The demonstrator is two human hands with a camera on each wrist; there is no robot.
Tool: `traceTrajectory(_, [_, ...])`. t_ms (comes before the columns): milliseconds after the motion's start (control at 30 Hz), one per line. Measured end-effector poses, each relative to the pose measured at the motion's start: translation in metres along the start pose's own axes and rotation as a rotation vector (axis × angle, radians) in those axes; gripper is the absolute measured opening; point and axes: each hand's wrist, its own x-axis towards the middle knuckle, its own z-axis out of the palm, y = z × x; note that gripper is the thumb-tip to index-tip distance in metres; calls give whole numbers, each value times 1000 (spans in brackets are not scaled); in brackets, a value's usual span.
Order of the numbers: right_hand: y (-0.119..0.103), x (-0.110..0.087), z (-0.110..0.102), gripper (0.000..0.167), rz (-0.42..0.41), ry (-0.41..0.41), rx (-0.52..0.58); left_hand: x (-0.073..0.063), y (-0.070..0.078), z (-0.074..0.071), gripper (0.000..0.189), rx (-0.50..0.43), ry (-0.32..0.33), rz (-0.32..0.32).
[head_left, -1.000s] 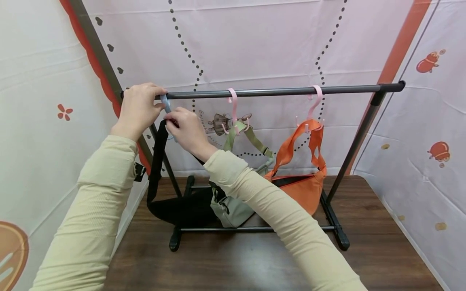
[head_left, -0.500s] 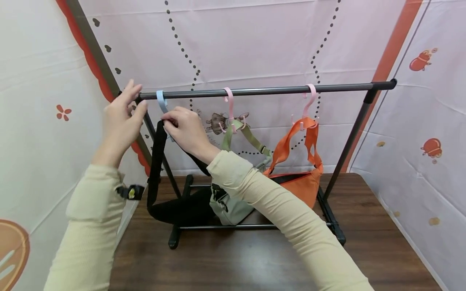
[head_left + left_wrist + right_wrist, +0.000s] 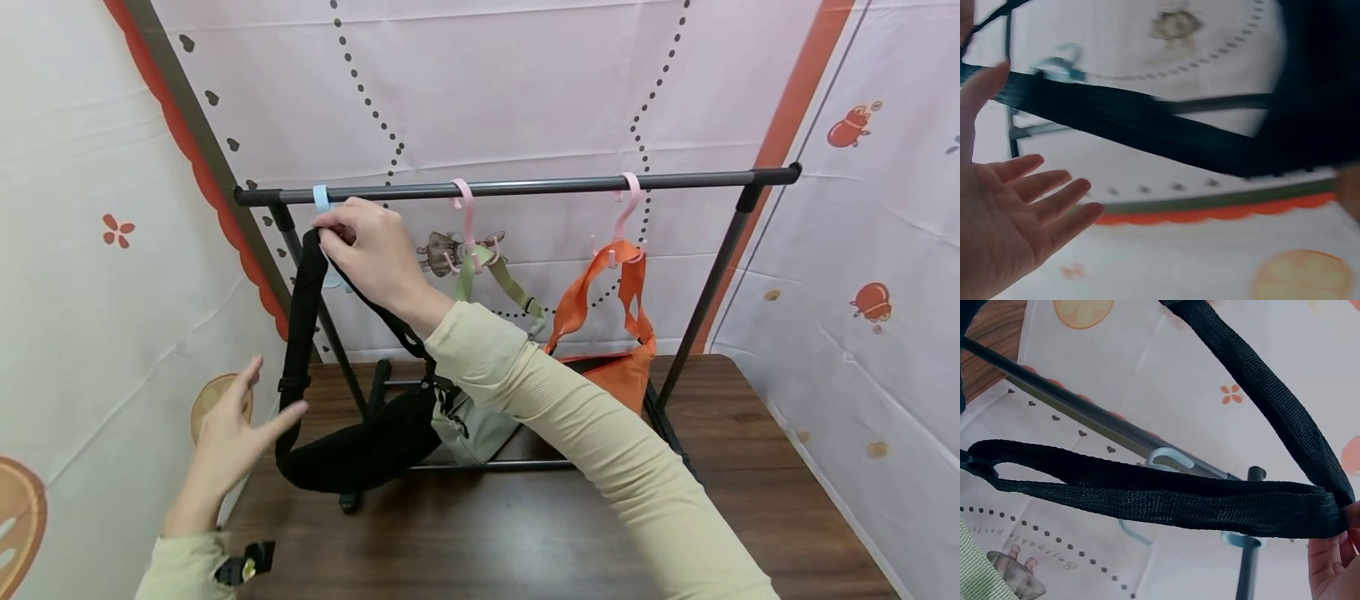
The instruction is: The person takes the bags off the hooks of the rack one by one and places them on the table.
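Note:
My right hand [image 3: 375, 254] pinches the top of the black strap [image 3: 302, 292] of a black bag [image 3: 360, 446], just below the rack's bar. A light blue hook [image 3: 321, 197] hangs on that bar right behind my fingers. In the right wrist view the doubled strap [image 3: 1197, 509] runs to the fingertips of that hand [image 3: 1335, 562], and part of the blue hook [image 3: 1169, 456] shows behind it. Low on the left, my left hand [image 3: 228, 442] holds nothing, thumb and fingers spread beside the bag. The left wrist view shows its palm [image 3: 1010, 231] below the strap.
The black rack [image 3: 540, 185] stands on a wooden table [image 3: 525, 533]. Two pink hooks [image 3: 467, 208] on its bar carry a pale green bag [image 3: 480, 425] and an orange bag [image 3: 622, 379]. Printed cloth walls [image 3: 150, 250] enclose the table at the back and sides.
My left hand has let go of the blue hook and moved down beside the black bag. My right hand still grips the strap, now slightly higher; the bag's near end has swung forward.

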Motion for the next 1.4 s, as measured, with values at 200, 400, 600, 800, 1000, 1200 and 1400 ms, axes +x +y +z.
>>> traceTrajectory(200, [-11,-2,-3,21,4,-37,24,-43,-50,27,87,-131,-43,-120])
traceTrajectory(400, [-17,-6,-6,21,-5,-56,47,-75,-156,90,86,-300,-132,-304])
traceTrajectory(600, [-20,-11,-6,19,-17,-39,97,-93,-236,167,74,-420,-110,-466])
traceTrajectory(800, [-19,-14,-5,17,-68,-12,140,-95,-225,192,53,-499,134,-563])
traceTrajectory(1000, [-17,-17,-9,18,-43,-31,159,-96,-222,196,41,-566,342,-563])
traceTrajectory(1200, [-9,-21,-11,18,41,-81,154,-98,-231,190,43,-610,543,-648])
traceTrajectory(1400, [4,-24,-3,18,80,-110,125,-117,-228,148,35,-668,573,-468])
